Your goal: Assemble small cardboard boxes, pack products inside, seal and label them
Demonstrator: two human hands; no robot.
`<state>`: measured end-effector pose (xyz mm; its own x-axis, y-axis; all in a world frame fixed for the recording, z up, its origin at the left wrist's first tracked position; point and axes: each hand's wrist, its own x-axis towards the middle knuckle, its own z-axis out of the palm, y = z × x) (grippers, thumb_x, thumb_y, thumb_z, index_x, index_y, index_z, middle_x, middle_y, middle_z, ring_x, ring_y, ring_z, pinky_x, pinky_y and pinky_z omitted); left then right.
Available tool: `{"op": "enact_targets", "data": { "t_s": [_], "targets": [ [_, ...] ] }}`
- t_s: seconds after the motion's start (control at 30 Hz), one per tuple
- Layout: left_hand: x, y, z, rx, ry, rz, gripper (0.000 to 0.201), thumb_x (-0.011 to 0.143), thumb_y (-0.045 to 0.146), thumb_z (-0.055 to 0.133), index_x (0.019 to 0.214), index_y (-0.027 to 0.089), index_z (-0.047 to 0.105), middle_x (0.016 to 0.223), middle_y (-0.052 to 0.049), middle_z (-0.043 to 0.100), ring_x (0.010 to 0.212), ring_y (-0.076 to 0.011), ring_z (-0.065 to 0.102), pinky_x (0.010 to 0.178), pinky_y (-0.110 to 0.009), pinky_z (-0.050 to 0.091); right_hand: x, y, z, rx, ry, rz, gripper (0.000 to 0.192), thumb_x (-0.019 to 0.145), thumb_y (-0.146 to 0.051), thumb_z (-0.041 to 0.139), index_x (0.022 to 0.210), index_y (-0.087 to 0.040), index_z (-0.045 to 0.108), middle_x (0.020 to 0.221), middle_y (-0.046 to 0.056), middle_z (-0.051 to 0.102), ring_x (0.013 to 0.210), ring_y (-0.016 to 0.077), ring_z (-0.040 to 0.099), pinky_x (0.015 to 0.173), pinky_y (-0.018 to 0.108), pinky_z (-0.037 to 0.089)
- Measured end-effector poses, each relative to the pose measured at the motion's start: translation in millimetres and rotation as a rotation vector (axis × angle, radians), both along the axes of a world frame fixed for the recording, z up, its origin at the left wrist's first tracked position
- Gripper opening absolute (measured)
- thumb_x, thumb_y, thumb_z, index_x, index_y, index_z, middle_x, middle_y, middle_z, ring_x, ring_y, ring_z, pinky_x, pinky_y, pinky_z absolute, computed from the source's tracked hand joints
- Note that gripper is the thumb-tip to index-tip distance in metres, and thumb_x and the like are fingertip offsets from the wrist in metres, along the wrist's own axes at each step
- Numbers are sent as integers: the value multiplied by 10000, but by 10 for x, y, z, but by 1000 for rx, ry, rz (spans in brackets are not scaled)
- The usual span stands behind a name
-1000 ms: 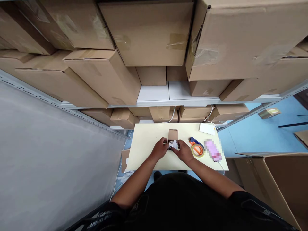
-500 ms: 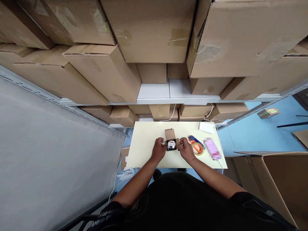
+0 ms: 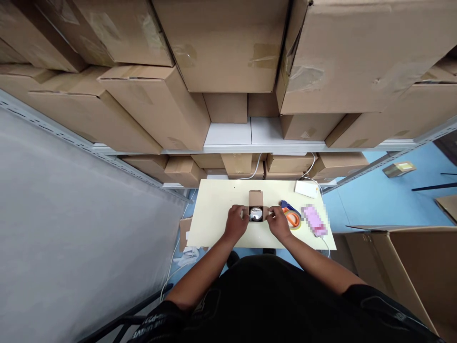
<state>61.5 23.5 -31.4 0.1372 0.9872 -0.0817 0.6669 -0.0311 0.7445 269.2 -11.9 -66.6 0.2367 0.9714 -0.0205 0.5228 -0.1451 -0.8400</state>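
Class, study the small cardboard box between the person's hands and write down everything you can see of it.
The small box is plain brown cardboard, open at the top, with its far flap standing up. A shiny, rounded silver object sits inside. The box stands on the pale table, near the middle. The left hand touches its left side and the right hand its right side. An orange tape dispenser lies to its right, apart.

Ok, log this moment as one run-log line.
left hand: grips small open brown cardboard box | right hand: grips box | inside: shiny silver round object | surface: pale yellow table

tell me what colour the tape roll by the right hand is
Orange tape roll, beside the right hand; head view.
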Motion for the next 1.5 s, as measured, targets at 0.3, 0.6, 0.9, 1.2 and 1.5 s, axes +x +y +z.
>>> {"op": "enact_targets", "data": {
  "t_s": [0.3, 0.6, 0.9, 1.2, 1.5],
  "targets": [
    [200, 114, 295, -22, 426, -266, 299, 826, 375, 713, 1083, 223, 709, 1092, -101, 629, 1059, -297, 580, 919, -406, 456, -110, 6, 142, 33, -100, 188, 257, 848, -222, 556, 1101, -239, 602, 1107, 76, 618, 1047, 250, 620, 935, 416, 532],
    [482, 278, 313, -130, 549, -279, 427, 709, 448, 831, 1033, 190, 724, 1148, -168, 612, 1118, -370, 545, 945, -474, 426, -90, -13, 73, -10, 9, 168, 362, 809, -196, 567, 1161, -248, 630, 1221, 75, 699, 1098, 254, 666, 979, 435, 535],
    [498, 300, 268, -96, 527, -304, 477, 723, 414, 811, 1114, 170, 689, 1220, -167, 572, 1051, -338, 623, 865, -424, 509, -77, -21, 84, -8, 39, 162, 360, 826, -261, 559, 1178, -247, 632, 1222, 72, 701, 1079, 251, 671, 950, 425, 542],
    [355, 233, 304, -106, 482, -306, 531, 769, 448, 737, 1193, 148, 625, 1225, -161, 574, 927, -316, 697, 796, -407, 548, -98, -49, 47, -4, 48, 183, 417, 818, -236, 548, 1231, -245, 605, 1257, 81, 691, 1074, 250, 674, 931, 420, 553],
    [252, 199, 440, 49, 347, -262, 443, 768, 362, 721, 1153, 189, 589, 1114, -132, 666, 1065, -325, 658, 909, -398, 521, -118, 11, 133, -26, 67, 174, 373, 814, -252, 540, 1181, -239, 605, 1225, 75, 696, 1033, 246, 673, 933, 415, 542]
  ]
}}
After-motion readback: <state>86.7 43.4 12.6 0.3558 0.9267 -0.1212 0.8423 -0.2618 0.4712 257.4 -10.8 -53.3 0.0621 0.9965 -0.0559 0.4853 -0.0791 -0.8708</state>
